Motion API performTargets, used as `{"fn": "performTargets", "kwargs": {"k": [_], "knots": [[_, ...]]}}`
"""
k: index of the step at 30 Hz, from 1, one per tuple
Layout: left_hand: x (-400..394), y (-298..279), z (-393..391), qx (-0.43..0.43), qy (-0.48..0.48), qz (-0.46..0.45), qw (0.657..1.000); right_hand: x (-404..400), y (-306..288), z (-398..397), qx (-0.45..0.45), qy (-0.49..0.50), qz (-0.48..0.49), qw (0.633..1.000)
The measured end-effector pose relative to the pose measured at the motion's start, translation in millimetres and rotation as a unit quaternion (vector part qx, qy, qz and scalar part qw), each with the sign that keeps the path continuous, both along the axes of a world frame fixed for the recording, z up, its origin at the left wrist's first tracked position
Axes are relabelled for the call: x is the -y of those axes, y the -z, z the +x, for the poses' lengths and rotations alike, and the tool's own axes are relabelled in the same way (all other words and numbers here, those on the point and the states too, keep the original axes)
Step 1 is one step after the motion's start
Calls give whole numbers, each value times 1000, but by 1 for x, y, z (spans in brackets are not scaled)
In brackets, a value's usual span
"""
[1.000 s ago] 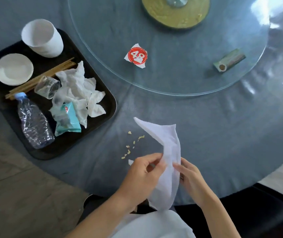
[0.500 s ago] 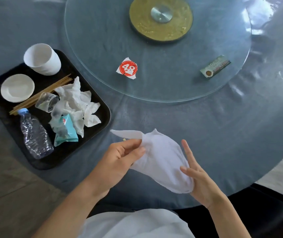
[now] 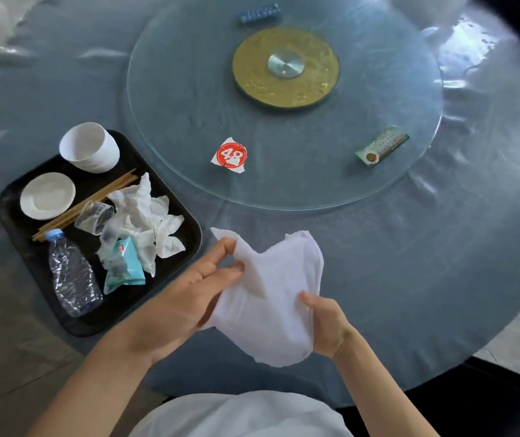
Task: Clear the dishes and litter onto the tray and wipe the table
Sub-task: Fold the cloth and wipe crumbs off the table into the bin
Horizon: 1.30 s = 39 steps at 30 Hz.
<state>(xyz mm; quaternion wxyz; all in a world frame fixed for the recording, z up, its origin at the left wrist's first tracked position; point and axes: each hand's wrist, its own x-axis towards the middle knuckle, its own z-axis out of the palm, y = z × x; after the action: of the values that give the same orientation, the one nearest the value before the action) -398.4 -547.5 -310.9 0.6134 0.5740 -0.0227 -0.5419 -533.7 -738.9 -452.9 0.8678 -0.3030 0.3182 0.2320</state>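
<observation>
Spreading across nearly the whole view, the round table (image 3: 410,279) carried a glass turntable (image 3: 189,89) toward twelve o'clock. At nine o'clock sat the black tray (image 3: 186,228), holding a white cup (image 3: 90,146), saucer (image 3: 47,195), chopsticks (image 3: 94,200), crushed bottle (image 3: 74,275), crumpled tissues (image 3: 145,209) and a teal packet (image 3: 126,263). Near six o'clock, just above the tabletop, a white cloth (image 3: 271,294) was held between both hands: the left hand (image 3: 186,298) pinched its upper corner, the right hand (image 3: 326,323) gripped its lower edge with curled fingers. A numbered red tag (image 3: 230,155) and a green packet (image 3: 381,146) lay on the glass.

tray (image 3: 25,234) left, turntable (image 3: 189,127) behind
</observation>
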Motion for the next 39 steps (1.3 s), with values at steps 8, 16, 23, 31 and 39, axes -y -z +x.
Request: {"fn": "performTargets", "kwargs": {"k": [8,16,23,31,39], "knots": [[-5,20,30,200,-79,124,969,37,-50,7,35,15,-179,983],[69,41,38,502,83,139,850,91,-103,11,50,31,-479,876],[99,110,21,630,128,134,754,83,-48,-34,-20,-62,-752,655],[63,178,-17,574,362,179,712,63,41,-106,17,-173,-709,684],[81,168,24,546,387,211,713,103,27,-58,1,-11,-621,784]]}}
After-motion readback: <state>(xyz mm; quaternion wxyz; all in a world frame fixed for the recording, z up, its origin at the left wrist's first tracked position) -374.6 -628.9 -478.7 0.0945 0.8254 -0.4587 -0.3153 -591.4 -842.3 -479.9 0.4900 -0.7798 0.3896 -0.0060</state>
